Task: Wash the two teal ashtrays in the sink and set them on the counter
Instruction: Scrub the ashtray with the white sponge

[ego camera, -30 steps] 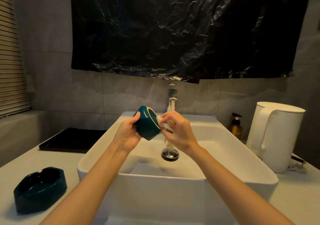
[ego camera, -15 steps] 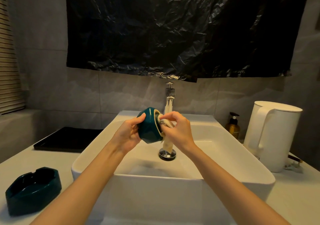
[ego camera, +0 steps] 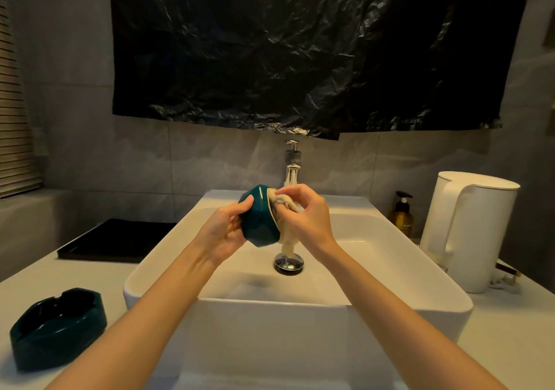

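The left hand cups one ashtray on its side, thumb on the upper edge. The right hand pinches a pale cloth pressed into the ashtray's open face, above the sink and just over the drain. The glaze is probably wet and slick, so a hard push from the cloth at 3 o'clock could pop the ashtray out of that one-handed hold and chip it on the basin. The second ashtray sits on the counter at 8 o'clock of the sink, where a swinging left elbow might knock it.
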Tool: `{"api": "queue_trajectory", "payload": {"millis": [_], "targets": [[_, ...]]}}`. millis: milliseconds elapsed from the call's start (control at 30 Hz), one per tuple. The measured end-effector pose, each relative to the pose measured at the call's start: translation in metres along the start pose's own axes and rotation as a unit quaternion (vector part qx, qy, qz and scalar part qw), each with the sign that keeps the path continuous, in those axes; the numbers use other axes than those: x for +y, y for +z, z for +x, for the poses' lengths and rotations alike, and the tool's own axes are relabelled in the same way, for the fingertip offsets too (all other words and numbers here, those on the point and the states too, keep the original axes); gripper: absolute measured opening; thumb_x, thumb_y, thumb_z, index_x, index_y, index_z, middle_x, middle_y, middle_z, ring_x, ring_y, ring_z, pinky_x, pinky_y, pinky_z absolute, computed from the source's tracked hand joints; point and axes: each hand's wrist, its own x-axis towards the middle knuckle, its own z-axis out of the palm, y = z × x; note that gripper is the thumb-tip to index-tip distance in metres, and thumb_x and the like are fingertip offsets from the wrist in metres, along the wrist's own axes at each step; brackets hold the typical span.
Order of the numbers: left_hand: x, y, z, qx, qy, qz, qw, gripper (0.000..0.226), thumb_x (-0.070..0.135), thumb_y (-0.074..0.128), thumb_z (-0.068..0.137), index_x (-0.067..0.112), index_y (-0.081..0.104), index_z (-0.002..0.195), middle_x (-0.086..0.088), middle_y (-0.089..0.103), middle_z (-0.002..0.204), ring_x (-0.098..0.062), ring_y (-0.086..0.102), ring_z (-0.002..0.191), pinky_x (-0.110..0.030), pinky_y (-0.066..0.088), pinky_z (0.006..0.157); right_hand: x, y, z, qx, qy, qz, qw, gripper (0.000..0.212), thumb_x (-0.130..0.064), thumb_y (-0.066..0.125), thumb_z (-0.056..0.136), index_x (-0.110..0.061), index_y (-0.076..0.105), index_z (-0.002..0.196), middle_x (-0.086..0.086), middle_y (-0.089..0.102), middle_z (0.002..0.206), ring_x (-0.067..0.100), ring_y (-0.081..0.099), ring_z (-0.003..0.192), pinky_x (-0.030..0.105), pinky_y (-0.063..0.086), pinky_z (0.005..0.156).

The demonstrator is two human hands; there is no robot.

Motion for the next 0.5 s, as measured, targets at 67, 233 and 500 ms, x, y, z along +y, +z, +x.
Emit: {"api": "queue_trajectory", "payload": {"millis": [67,233,500], "targets": [[-0.0012,0.0011,-0.0004,-0.008,-0.008,0.004,1.000,0.032,0.013,0.055,0.091,0.005,0.054,0.122,-0.013,0.063,0.104,-0.024,0.060,0.098,-0.033,0.053,0.075,-0.0018,-0.0015,0.0021,0.025,0.020,0.024,0.999,0.017,-0.017,0.072,0.083,-0.029,0.064,0.091,-0.018,0.065,0.091,0.001,0.062,0.090,0.015,0.053,0.073],[0.0007,-0.0006,-0.0008,0.008,0.003,0.007,1.000,0.030,0.015,0.054,0.092,0.006,0.053,0.121,-0.012,0.061,0.105,-0.024,0.059,0.097,-0.031,0.053,0.072,-0.0030,-0.0090,0.0003,-0.086,0.104,0.103,0.986,0.011,-0.020,0.071,0.085,-0.026,0.066,0.093,-0.006,0.067,0.093,0.013,0.063,0.090,0.017,0.053,0.065],[-0.0003,0.0030,-0.0037,0.020,0.010,0.014,1.000,0.014,0.013,0.054,0.092,0.009,0.058,0.105,-0.010,0.061,0.099,-0.023,0.058,0.095,-0.030,0.050,0.070,-0.0082,-0.0102,0.0033,-0.006,0.101,0.157,0.982,0.013,-0.020,0.070,0.085,-0.026,0.066,0.095,-0.003,0.066,0.099,0.015,0.061,0.095,0.020,0.053,0.067]]}}
